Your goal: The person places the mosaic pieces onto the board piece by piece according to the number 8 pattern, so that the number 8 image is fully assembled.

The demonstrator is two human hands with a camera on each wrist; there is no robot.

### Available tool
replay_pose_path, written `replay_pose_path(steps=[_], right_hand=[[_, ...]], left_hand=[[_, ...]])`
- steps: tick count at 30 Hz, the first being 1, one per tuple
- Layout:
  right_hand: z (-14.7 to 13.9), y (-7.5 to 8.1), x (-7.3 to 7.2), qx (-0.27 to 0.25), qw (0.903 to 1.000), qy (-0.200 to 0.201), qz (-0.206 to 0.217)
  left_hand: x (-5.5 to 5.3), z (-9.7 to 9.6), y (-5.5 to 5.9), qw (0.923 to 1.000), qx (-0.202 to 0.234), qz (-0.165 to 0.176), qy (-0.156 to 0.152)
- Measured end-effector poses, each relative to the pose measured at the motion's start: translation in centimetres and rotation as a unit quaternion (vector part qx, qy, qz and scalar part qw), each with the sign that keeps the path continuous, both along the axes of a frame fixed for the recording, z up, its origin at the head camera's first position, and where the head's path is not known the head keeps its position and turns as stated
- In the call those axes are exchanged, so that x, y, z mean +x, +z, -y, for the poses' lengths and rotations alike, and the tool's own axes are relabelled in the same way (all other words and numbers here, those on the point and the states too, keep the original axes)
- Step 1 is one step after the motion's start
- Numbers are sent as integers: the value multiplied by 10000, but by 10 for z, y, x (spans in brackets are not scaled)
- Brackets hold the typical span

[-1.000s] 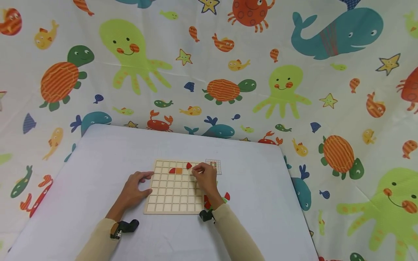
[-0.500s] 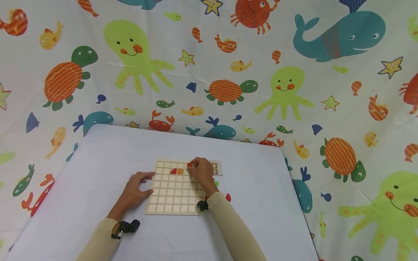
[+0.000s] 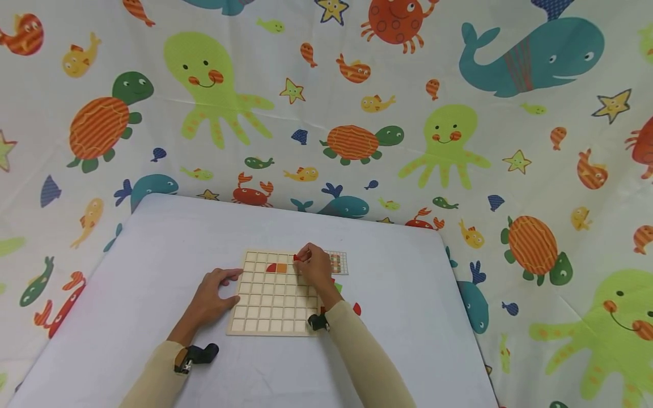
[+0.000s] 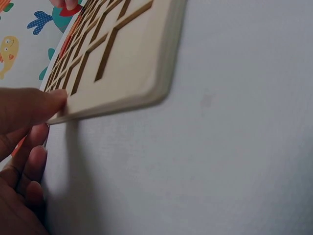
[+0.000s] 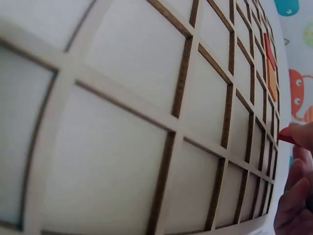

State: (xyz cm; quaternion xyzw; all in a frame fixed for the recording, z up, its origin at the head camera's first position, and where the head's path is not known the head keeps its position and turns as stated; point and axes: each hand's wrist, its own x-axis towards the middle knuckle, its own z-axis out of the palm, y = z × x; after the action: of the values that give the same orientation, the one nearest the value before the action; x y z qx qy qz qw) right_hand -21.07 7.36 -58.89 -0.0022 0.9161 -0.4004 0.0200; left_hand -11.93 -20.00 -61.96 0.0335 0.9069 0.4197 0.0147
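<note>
A wooden grid board (image 3: 263,310) with square recesses lies on the white table. Two pieces sit side by side in its second row from the back: a red quarter-circle piece (image 3: 271,267) and an orange square piece (image 3: 282,268). My right hand (image 3: 316,266) pinches another red piece (image 5: 286,137) between thumb and finger, over the board's back rows towards the right. Most of that piece is covered by the fingertips. Along the board's left edge rests my left hand (image 3: 208,294), thumb and index finger spread apart with their tips at the wood.
A small printed grid card (image 3: 339,263) lies behind the right hand. Loose pieces lie right of the board, partly under the right forearm, among them a green piece (image 3: 338,288) and a red quarter-circle (image 3: 357,309). A sea-animal curtain (image 3: 326,113) hangs behind the table.
My right hand has moved left and slightly back to the red piece lying at the board's back rows, and now pinches it. My left hand stays at the board's edge.
</note>
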Motion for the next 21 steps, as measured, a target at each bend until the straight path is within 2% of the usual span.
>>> replay_pose_path(steps=[6,12,21], right_hand=[[-4,-4,5,258,9987,155,-410],[1,-6,11,724,9927,441,-863],[4,0,18,836,9925,657,-598]], left_hand=[[0,-1,2,10000,5,22,0],[0,-1,2,10000,0,40,-17],[0,-2,0,10000,-4,-81,-24]])
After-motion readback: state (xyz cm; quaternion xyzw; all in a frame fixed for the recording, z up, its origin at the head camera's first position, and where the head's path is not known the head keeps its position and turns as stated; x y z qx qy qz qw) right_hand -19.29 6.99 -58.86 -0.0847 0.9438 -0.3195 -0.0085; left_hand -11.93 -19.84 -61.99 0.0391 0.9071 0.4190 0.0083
